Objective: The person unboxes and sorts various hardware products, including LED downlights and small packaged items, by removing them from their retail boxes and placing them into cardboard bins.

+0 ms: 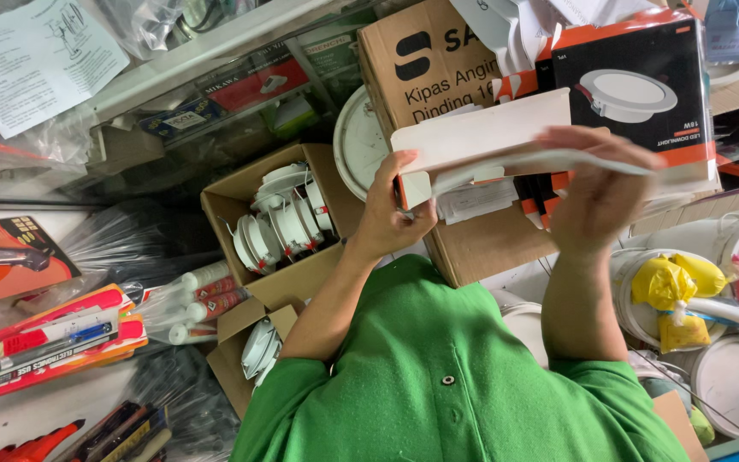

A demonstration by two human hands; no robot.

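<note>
at the bottom of the frame a green polo shirt with a small dark button [448, 379] fills the near view, both forearms rising from it toward the middle. the left hand [393, 212], at centre, is closed in a pinch on the near end flap of a flat white cardboard sleeve with orange and black printed sides [481, 137], thumb on the flap, fingers curled behind. the right hand [596, 190], right of centre, is spread wide with fingers loosely bent over the sleeve's long edge and a thin white sheet [549, 161] that bows out of it; how firmly it grips i cannot tell. the sleeve sits in the upper middle of the frame, held in the air between both hands. to handle it well, i judge the left pinch should stay near the flap's crease while the right hand supports the long edge evenly, so the card does not buckle. beyond, left of centre, an open brown cardboard carton of round white lamp fittings [280, 224]; farther up, a big brown box [425, 64].
</note>
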